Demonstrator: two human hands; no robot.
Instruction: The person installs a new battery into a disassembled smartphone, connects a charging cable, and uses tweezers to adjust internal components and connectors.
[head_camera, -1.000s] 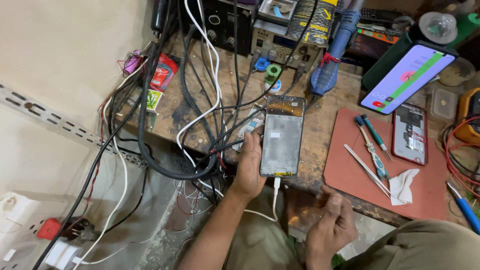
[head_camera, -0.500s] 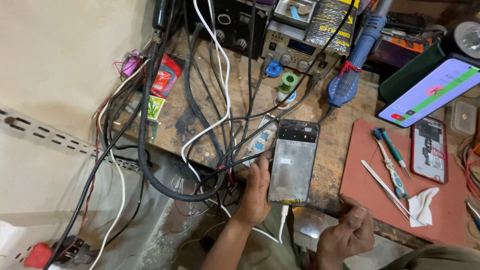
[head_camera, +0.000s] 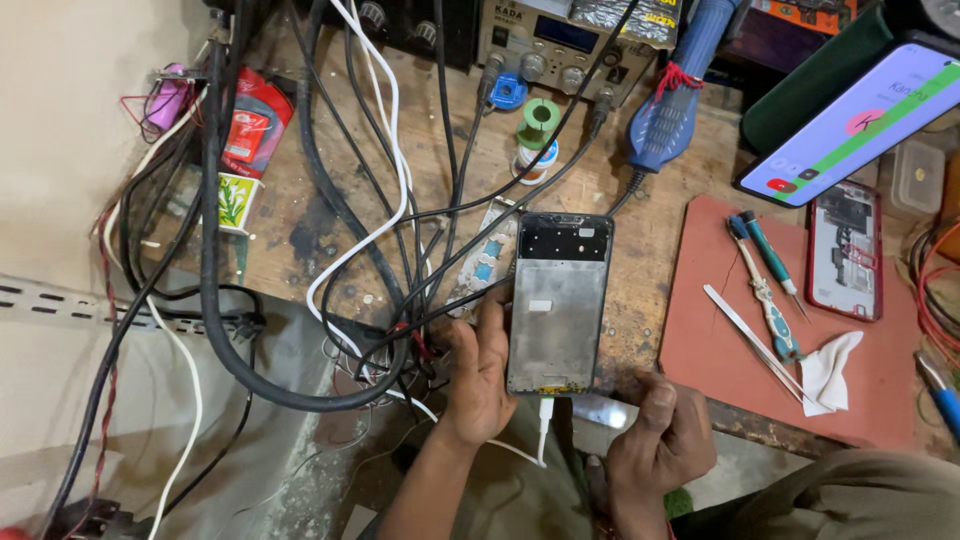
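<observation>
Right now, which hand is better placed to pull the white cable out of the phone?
Right hand: free, just beside the white cable at the phone bottom edge. Left hand grips the phone.

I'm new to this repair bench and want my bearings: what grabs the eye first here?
The opened phone at the centre, its bare metal back up, held by the left hand with a white cable plugged into its bottom edge. Left of it, a tangle of black and white cables spills off the wooden bench. At upper right a lit phone screen leans above a reddish mat holding tools.

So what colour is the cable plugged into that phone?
White; the cable shows best in the head view, below the phone.
</observation>
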